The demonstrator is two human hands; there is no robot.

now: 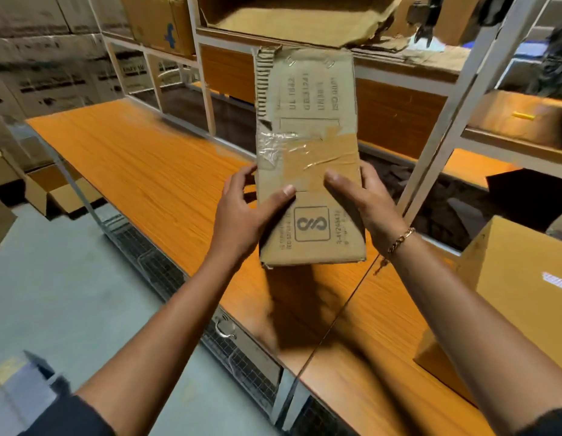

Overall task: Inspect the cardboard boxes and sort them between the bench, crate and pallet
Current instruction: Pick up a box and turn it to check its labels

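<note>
A worn, flattened cardboard box (pixel 306 127) is held upright above the orange wooden bench (pixel 141 165). It has clear tape across its middle, printed text, and a torn, ragged left edge near the top. My left hand (pixel 248 212) grips its lower left side with the thumb on the front face. Gripping the lower right side is my right hand (pixel 364 199), thumb also on the front, a gold bracelet at the wrist. The box's lower edge hangs clear of the bench top.
A plain cardboard box (pixel 506 287) stands on the bench at the right. White metal shelving (pixel 462 99) behind holds torn cardboard and more boxes. Stacked cartons (pixel 43 70) fill the far left; an open box (pixel 56 193) lies on the floor. Wire mesh (pixel 242 360) runs under the bench edge.
</note>
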